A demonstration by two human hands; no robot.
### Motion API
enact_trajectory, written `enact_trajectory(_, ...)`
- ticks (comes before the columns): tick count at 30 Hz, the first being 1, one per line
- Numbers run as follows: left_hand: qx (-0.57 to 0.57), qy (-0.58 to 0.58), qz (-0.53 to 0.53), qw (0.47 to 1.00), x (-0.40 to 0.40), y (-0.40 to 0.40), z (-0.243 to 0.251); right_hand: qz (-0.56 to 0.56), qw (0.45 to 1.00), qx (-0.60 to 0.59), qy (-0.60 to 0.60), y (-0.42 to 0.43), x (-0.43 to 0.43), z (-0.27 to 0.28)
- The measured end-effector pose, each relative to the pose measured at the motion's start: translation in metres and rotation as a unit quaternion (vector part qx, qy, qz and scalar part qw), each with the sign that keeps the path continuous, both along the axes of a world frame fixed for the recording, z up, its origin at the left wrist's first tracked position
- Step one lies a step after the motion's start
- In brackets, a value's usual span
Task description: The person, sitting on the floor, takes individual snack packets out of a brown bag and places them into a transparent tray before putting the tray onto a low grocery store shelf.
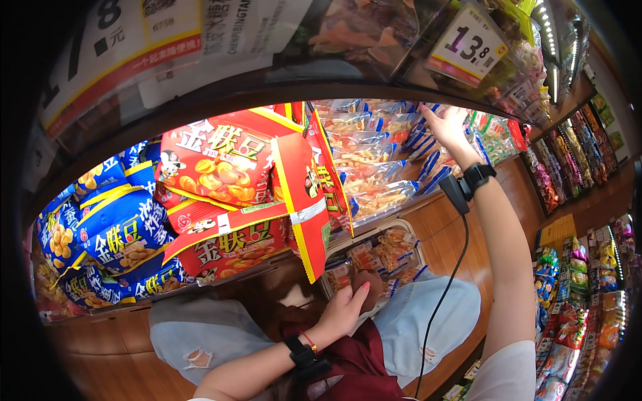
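Observation:
My right hand reaches under the upper shelf, thumb spread from the fingers, over clear snack packets with blue edges; glare and the shelf edge partly hide its fingertips. Low at the centre, between my knees, is my left hand, its fingers curled and thumb raised. A dark brown rounded thing lies right beside it; whether the hand grips this I cannot tell. Just beyond stands a white basket holding several clear snack packets. More clear packets stand in rows on the display.
Red bean-snack bags pile up at the display's middle, one strip jutting over its front edge. Blue bags fill its left. An upper shelf with price cards overhangs. A black cable hangs from my right wrist. Snack racks stand right.

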State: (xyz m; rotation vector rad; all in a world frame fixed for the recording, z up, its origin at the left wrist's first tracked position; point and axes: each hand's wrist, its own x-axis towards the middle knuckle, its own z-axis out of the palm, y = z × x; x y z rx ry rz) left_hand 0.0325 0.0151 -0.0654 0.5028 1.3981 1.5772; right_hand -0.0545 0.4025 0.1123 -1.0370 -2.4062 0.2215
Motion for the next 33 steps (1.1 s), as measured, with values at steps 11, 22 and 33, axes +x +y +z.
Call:
enact_trajectory(11,-0.017,-0.01,-0.004,1.0,-0.01,0.001,-0.006,0.137,0.979,0.134,0.074,-0.1,0.111,0.009)
enact_trajectory(22,-0.059,-0.055,-0.006,0.997,-0.018,0.005,0.034,0.015,0.998,-0.066,0.019,-0.03,0.073,-0.005)
enact_trajectory(33,-0.005,-0.054,0.002,0.999,-0.012,0.006,-0.001,0.067,0.997,0.049,-0.008,0.028,0.0,-0.004)
